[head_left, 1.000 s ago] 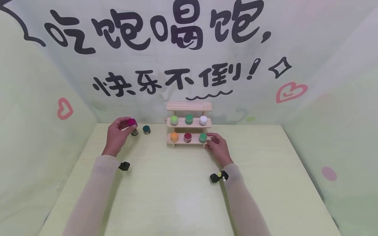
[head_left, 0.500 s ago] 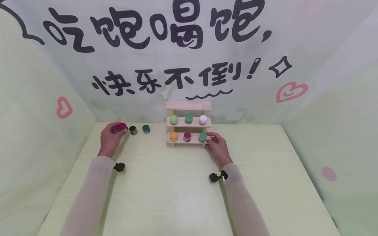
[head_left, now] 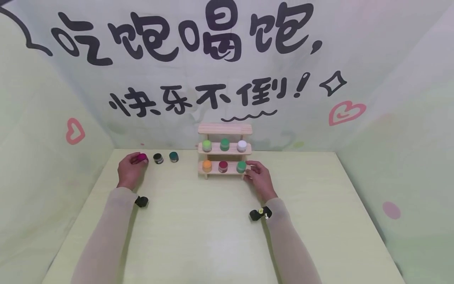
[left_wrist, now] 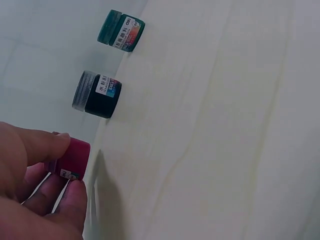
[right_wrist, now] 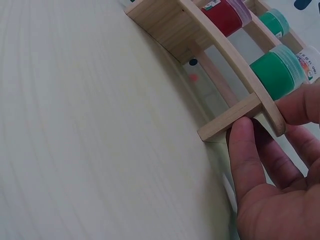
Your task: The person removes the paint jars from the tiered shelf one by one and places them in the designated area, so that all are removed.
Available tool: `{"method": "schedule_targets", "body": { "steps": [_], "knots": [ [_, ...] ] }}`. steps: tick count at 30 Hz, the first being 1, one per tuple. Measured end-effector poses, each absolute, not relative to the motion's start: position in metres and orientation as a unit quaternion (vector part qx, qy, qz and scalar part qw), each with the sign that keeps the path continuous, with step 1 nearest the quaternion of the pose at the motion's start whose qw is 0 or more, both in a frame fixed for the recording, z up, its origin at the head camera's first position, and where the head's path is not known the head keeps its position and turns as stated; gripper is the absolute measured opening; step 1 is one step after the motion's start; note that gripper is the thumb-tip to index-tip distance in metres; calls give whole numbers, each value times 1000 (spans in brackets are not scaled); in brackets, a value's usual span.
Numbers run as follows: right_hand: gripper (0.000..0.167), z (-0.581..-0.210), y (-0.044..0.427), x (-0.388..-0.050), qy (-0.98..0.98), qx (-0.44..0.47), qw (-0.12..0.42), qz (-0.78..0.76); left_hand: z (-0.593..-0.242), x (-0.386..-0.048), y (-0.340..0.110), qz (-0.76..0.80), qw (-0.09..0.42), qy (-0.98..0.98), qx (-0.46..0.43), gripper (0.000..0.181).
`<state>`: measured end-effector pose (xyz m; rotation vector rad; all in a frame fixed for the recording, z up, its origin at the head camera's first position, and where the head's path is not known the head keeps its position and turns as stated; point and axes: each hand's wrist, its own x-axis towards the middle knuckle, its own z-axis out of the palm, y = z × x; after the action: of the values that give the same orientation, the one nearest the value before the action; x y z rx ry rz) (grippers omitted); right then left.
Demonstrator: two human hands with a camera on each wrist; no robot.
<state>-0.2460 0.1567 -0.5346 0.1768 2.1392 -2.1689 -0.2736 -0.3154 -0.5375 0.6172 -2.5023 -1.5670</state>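
At the left of the table, my left hand (head_left: 129, 172) pinches a magenta paint jar (left_wrist: 76, 157) between thumb and fingertips. Whether the jar's base touches the table cannot be told. Just right of it stand a black paint jar (head_left: 158, 158) and a teal paint jar (head_left: 173, 157). My right hand (head_left: 261, 181) grips the right end of a small wooden tiered rack (head_left: 225, 129). In the right wrist view its thumb lies over the lower shelf's end, beside a green paint jar (right_wrist: 272, 72), with a finger against the rack's leg (right_wrist: 225, 120).
The rack's lower shelf also bears an orange jar (head_left: 207, 165) and a dark red jar (head_left: 223, 166). Light green (head_left: 207, 145), green (head_left: 225, 144) and white (head_left: 242, 146) jars stand on its middle shelf. Behind is a printed cloth backdrop (head_left: 298, 118).
My left hand has carried the magenta jar left and down, from above the black jar to beside it. The black jar shows fully now. My right hand stays at the rack.
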Motion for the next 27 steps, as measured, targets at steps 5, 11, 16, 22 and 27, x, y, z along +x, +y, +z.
{"method": "schedule_targets", "body": {
  "steps": [5, 11, 16, 22, 27],
  "knots": [
    [30, -533, 156, -245, 697, 60, 46, -713, -542, -276, -317, -510, 61, -830, 218, 58],
    [30, -533, 155, -244, 701, 61, 42, -709, -545, -276, -319, -513, 53, -828, 220, 59],
    [29, -535, 154, -244, 692, 57, 35, -719, -549, -277, -322, -503, 54, -834, 221, 62],
    [29, -535, 154, -244, 696, 56, 40, -715, -546, -266, -318, -490, 67, -837, 234, 58],
    [30, -534, 155, -245, 697, 60, 40, -713, -536, -256, -312, -490, 91, -839, 217, 61]
  ]
}}
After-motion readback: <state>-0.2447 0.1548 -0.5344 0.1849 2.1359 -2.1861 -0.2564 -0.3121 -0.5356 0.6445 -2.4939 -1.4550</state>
